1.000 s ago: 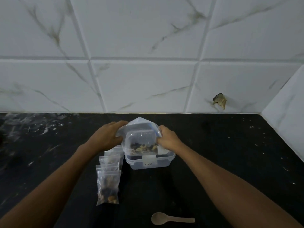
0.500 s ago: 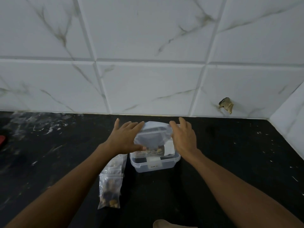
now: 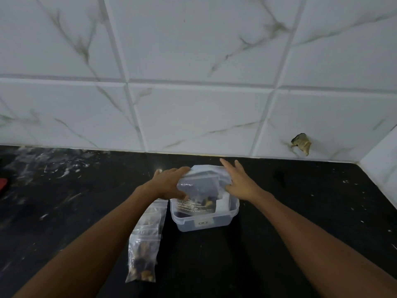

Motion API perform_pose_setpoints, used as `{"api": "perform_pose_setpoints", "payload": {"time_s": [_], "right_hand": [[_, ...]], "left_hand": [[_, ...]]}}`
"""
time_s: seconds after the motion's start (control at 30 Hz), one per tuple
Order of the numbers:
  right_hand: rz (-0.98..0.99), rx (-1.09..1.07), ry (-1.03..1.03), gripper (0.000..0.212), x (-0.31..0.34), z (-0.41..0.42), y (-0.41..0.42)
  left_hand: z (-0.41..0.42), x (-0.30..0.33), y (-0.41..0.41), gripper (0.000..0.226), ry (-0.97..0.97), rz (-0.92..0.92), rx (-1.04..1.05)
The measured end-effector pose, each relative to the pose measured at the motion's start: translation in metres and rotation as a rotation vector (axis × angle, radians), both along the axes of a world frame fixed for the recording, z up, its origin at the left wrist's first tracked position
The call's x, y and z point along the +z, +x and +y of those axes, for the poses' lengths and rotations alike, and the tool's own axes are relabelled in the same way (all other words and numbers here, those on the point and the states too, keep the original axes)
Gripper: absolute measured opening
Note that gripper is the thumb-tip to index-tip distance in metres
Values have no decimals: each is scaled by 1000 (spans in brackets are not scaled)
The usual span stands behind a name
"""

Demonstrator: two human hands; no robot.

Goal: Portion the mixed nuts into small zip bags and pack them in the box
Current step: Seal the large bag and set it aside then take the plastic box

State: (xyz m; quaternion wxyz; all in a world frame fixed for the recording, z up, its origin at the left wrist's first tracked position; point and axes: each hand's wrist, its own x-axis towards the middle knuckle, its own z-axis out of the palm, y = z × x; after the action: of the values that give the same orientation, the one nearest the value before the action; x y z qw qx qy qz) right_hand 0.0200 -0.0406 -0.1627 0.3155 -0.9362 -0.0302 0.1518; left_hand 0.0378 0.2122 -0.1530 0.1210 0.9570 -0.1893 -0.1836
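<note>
A clear plastic box (image 3: 204, 222) with mixed nuts inside stands on the black counter. Its clear lid (image 3: 204, 179) sits tilted over the opening, held between both hands. My left hand (image 3: 169, 183) holds the lid's left edge between its thumb and fingers. My right hand (image 3: 240, 186) has straight fingers, and its thumb presses the lid's right edge. Small zip bags (image 3: 144, 250) filled with nuts lie overlapping in a row just left of the box, partly under my left forearm.
The black counter (image 3: 300, 211) meets a white marble-tiled wall (image 3: 193, 104) behind the box and a side wall at the right. A chipped hole (image 3: 300, 144) marks the tile. A red object (image 3: 3, 182) shows at the far left edge.
Both hands went from gripping the raised lid to spreading their fingers over it, and the lid has come lower over the box. The view has shifted, and the spoon has left the frame.
</note>
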Motion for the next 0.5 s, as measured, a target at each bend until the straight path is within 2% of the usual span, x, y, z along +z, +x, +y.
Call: {"api": "perform_pose_setpoints", "payload": {"time_s": [0.1, 0.2, 0.33, 0.43, 0.5], "right_hand": [[-118, -208, 217, 91, -8, 1, -4], [-137, -382, 408, 94, -13, 2, -8], [-135, -423, 481, 77, -15, 7, -10], [-100, -461, 662, 59, -12, 7, -8], [-96, -477, 654, 51, -10, 5, -7]], "left_hand": [[6, -4, 0, 93, -214, 108, 66], [3, -3, -5, 88, -279, 119, 61], [3, -4, -8, 81, -366, 111, 63], [7, -8, -5, 76, -427, 99, 42], [9, -9, -5, 75, -464, 104, 31]]}}
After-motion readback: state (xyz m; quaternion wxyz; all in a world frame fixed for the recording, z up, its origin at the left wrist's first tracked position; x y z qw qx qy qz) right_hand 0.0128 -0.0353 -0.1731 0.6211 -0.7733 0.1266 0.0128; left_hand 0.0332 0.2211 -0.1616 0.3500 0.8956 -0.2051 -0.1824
